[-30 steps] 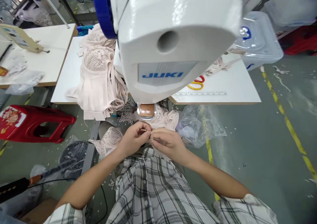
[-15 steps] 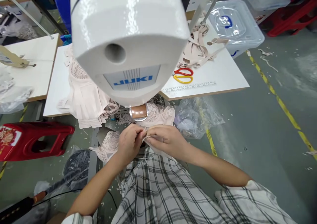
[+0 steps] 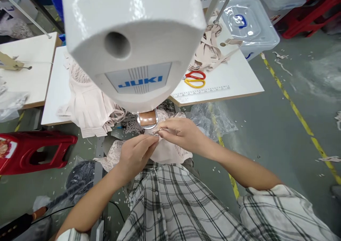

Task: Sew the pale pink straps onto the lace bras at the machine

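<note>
A pale pink lace bra [image 3: 170, 152] hangs in front of me, below the head of a white sewing machine [image 3: 133, 53]. My left hand [image 3: 137, 152] pinches the bra's edge, its fingers closed. Close beside it, slightly higher, my right hand [image 3: 183, 132] grips another bit of the same edge between thumb and fingers. Both hands are just below the machine's round brown-and-metal part [image 3: 147, 119]. The needle is hidden behind the machine head. Another lace piece [image 3: 113, 155] lies left of my left hand.
Stacked pink bra pieces [image 3: 89, 106] hang over the left table edge. Red-and-yellow scissors [image 3: 195, 79], a printed ruler [image 3: 202, 91] and loose fabric strips [image 3: 205, 51] lie on the right table [image 3: 239, 77]. A red stool [image 3: 39, 152] stands at left; a lidded clear bin [image 3: 250, 24] at back right.
Both hands have separated slightly; the right has risen toward the machine and the left has shifted a little left. More of the bra shows below them. The view has shifted slightly.
</note>
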Tool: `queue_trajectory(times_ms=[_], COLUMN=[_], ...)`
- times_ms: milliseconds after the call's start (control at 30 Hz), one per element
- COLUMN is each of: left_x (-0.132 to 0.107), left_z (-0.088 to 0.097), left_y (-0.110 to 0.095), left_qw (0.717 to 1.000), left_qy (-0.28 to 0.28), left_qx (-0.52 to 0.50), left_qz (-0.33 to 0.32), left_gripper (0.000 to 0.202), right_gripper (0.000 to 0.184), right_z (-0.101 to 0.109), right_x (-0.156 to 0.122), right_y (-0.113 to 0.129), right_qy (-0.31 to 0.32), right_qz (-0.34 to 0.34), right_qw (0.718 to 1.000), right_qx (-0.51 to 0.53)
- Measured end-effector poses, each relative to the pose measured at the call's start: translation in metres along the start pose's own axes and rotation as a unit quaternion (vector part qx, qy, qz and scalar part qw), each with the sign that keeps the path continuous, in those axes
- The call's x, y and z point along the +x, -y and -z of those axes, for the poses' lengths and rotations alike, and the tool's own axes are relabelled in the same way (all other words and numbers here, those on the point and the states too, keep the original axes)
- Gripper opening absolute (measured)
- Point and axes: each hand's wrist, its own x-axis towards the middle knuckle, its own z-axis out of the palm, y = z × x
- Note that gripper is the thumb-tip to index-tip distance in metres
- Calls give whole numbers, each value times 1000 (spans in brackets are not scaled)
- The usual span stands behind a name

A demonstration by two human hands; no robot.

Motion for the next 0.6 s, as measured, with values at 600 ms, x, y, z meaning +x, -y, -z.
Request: queue_trajectory(times_ms=[600], left_x=[15], left_z=[6], left_y=[15], left_qw=[993], left_qy=[90], left_qx=[-15], left_qz=[73], left_gripper=[19], right_gripper=[15], right_z=[0], right_x=[1], right_y=[-1], right_qy=[42], right_qz=[15], right_qw=[999], right_qx=[1])
